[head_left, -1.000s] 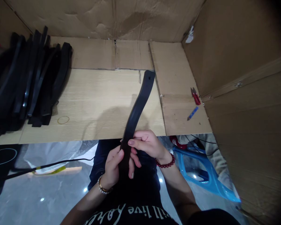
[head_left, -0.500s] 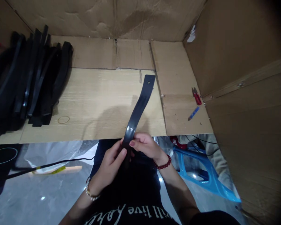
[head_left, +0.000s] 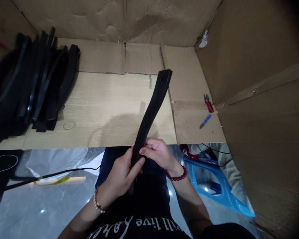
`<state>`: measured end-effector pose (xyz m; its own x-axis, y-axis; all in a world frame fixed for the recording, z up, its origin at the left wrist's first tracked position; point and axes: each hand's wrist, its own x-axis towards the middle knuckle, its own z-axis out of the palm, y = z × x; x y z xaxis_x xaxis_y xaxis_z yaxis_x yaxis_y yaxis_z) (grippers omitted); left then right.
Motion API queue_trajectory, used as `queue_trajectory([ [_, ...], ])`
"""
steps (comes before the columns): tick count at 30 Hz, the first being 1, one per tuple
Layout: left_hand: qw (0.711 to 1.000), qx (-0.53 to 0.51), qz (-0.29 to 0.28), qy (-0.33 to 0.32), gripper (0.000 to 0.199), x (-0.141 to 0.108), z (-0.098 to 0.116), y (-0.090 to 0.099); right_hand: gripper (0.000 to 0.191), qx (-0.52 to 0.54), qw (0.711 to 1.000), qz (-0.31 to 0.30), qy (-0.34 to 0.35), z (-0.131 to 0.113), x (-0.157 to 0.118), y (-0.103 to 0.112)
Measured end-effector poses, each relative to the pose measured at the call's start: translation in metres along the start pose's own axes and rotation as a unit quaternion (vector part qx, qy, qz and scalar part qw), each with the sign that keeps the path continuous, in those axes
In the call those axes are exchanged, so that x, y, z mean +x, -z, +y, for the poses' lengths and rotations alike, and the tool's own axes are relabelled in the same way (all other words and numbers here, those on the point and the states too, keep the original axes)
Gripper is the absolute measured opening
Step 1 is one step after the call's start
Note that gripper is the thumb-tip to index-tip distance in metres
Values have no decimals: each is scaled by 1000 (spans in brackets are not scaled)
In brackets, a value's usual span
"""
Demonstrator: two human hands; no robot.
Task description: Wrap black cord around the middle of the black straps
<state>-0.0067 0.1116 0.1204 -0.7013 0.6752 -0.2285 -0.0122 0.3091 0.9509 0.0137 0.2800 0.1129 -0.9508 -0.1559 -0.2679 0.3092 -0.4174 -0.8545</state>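
Observation:
A long, curved black strip (head_left: 151, 111) with a small hole near its far end points away from me over the cardboard-covered table (head_left: 109, 99). My left hand (head_left: 123, 171) grips its near part from the left, thumb on top. From the right, my right hand (head_left: 157, 153) pinches the same part, thumb across the strip's edge. Both hands are just off the table's front edge, close together. The strip's near end is hard to make out against the dark clothing.
A pile of black curved strips (head_left: 43, 79) lies at the left. Near it is a rubber band (head_left: 69, 125). Red snips (head_left: 208, 103) and a blue pen-like tool (head_left: 205, 121) lie at the right. Cardboard walls (head_left: 251, 49) surround the table; a blue plastic frame (head_left: 224, 189) stands below.
The strip has turned in my hands, so its shiny face no longer shows, and its far end has moved up and right. Both hands have shifted slightly right.

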Motion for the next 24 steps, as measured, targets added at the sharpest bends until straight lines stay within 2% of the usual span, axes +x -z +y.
queue_trajectory([
  [5, 994, -109, -18, 5, 37, 5, -8, 1, 35, -22, 999, -19, 43, -8, 3, 2],
  [8, 974, -224, -32, 10, 40, 10, -14, -6, 33, -40, 998, -11, 53, -13, 3, 2],
  [12, 918, -391, -70, -22, 25, 13, -21, -22, 38, -50, 998, 2, 24, -11, 0, 2],
  [15, 858, -500, -113, -43, 28, 14, -26, -33, 38, -50, 999, 16, 15, -6, -2, 1],
  [17, 831, -535, -146, -45, 32, 16, -29, -38, 37, -53, 999, 13, 8, -4, -2, 1],
  [21, 834, -523, -175, -31, 40, 18, -31, -29, 37, -117, 993, 7, 34, -6, -2, 4],
  [22, 843, -506, -178, -23, 39, 17, -29, -24, 38, -144, 988, 8, 49, -6, -2, 5],
  [24, 891, -425, -161, 2, 34, 13, -23, -13, 41, -186, 980, 9, 66, -5, -3, 6],
])
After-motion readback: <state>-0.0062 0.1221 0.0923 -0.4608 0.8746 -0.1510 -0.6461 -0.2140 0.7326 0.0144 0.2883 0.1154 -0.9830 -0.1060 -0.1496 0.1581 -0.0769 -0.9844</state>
